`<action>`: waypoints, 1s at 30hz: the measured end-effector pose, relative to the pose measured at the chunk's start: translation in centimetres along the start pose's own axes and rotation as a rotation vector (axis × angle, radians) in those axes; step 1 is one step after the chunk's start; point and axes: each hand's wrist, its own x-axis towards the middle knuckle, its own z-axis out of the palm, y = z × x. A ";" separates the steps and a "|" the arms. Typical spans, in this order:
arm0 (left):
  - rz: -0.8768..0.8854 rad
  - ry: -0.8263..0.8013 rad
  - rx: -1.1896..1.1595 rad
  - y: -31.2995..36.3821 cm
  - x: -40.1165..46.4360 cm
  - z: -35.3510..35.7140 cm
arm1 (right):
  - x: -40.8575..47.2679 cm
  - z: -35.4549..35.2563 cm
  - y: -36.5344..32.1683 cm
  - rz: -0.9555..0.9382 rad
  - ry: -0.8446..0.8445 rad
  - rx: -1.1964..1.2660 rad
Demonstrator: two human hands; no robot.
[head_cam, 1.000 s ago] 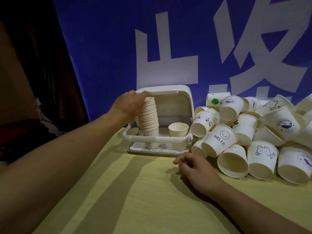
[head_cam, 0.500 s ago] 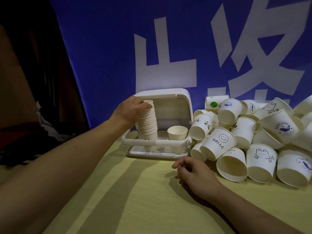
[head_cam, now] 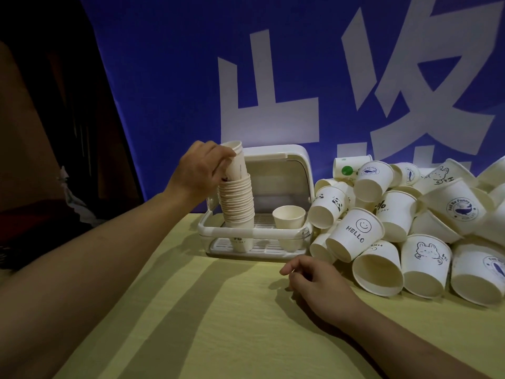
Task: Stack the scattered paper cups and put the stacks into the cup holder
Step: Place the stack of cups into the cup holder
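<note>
A tall stack of white paper cups (head_cam: 237, 206) stands in the left side of the white cup holder (head_cam: 254, 233), whose lid is raised at the back. My left hand (head_cam: 200, 168) grips the top few cups (head_cam: 235, 162), which stick up out of the stack. A single cup (head_cam: 288, 218) stands in the holder's right side. A heap of loose printed cups (head_cam: 407, 222) lies to the right of the holder. My right hand (head_cam: 317, 283) rests on the table before the heap, fingers loosely curled, holding nothing.
The yellow table (head_cam: 218, 324) carries everything. A blue banner with large white characters (head_cam: 273, 91) hangs close behind the holder and the heap. The table's left edge drops into a dark area.
My left hand has drawn the top few cups upward out of the stack, which was compact before. My right hand has stayed in the same place.
</note>
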 end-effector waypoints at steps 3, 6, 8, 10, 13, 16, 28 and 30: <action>-0.074 0.114 -0.097 0.2 0.8 -0.5 | 0.0 0.0 0.1 0.003 0.002 0.011; -0.113 0.168 -0.168 1.7 1.6 -0.5 | -0.1 0.0 0.0 0.005 0.005 0.010; -0.119 0.144 -0.224 3.3 1.6 -0.1 | -0.1 0.0 0.0 0.005 0.006 0.008; -0.148 0.089 -0.275 5.0 1.2 0.8 | -0.1 0.0 -0.1 0.008 0.007 0.009; -0.145 0.015 -0.320 7.3 0.0 2.7 | -0.3 0.1 -0.2 0.010 0.014 0.004; -0.152 -0.069 -0.351 9.2 -1.0 4.2 | -0.3 0.1 -0.1 0.009 0.020 0.009; -0.323 -0.565 -0.341 11.2 -2.8 7.4 | 0.0 0.1 0.1 -0.004 0.015 0.013; -0.257 -0.517 -0.247 11.6 -3.2 7.3 | 0.0 0.1 0.2 -0.010 0.015 0.007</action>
